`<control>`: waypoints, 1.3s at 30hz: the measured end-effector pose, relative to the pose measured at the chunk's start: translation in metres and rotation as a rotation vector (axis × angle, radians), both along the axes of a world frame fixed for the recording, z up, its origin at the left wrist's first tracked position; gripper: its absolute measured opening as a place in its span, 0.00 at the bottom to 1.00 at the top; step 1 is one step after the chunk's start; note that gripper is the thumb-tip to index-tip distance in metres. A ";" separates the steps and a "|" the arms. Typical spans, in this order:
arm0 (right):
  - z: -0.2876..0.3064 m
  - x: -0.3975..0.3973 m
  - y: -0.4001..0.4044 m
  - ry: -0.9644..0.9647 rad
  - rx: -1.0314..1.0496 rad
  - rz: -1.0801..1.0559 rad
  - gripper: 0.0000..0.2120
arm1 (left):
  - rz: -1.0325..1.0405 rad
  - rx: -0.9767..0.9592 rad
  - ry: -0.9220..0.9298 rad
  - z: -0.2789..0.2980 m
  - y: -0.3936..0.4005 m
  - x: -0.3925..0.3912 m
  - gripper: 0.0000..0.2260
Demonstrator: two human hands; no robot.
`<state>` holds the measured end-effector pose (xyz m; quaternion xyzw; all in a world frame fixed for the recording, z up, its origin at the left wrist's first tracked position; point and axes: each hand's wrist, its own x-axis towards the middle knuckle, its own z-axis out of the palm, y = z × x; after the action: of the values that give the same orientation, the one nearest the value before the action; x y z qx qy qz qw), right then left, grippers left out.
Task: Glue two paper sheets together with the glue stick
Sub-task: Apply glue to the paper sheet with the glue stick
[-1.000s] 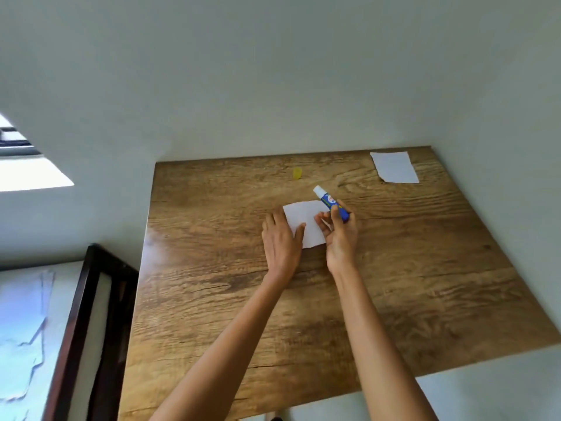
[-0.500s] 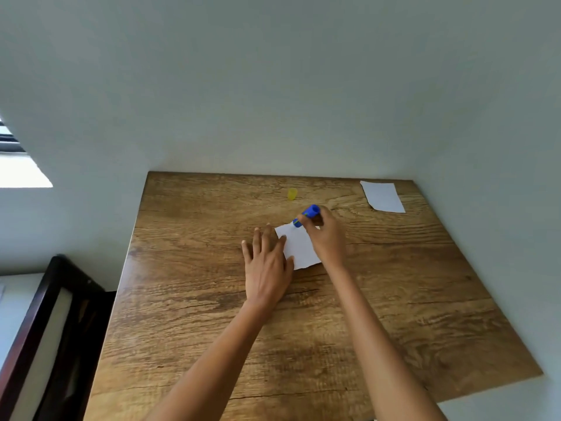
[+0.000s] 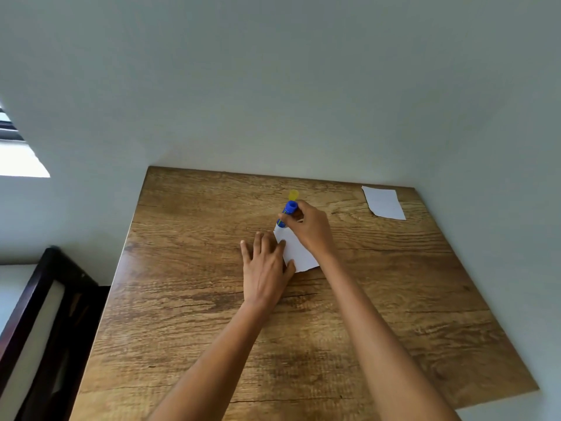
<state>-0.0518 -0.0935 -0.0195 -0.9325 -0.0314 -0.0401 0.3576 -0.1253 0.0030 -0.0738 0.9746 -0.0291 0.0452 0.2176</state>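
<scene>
My left hand (image 3: pixel 267 268) is spread flat, pinning the near sheet (image 3: pixel 299 253) mid-bench (image 3: pixel 188 299), while my right hand (image 3: pixel 312 227) is clamped round the glue stick (image 3: pixel 287 214), tip down on the sheet's far corner. So I reckon I'm at the gluing part, yellow cap (image 3: pixel 293 194) already off just behind. The second sheet (image 3: pixel 384 202) sits untouched in the far right corner, so sticking them together is what's left.

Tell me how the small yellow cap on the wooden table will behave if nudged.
The small yellow cap looks tiny and plastic, so probably very light. It seems round, so it may roll or skid across the smooth wooden table. Nothing touches it to stop it.
</scene>
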 end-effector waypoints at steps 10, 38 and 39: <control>0.003 0.001 -0.001 0.000 -0.068 0.032 0.16 | -0.021 -0.010 0.011 0.000 0.001 0.001 0.22; 0.005 0.016 -0.061 0.014 -0.122 -0.125 0.13 | -0.051 0.006 0.060 0.006 0.001 0.001 0.25; 0.005 0.016 -0.063 0.001 -0.101 -0.141 0.13 | -0.053 0.007 0.063 0.006 0.001 0.001 0.25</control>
<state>-0.0361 -0.1562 -0.0145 -0.9493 0.0327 -0.0630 0.3063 -0.1243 0.0041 -0.0679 0.9751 -0.0481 0.0088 0.2161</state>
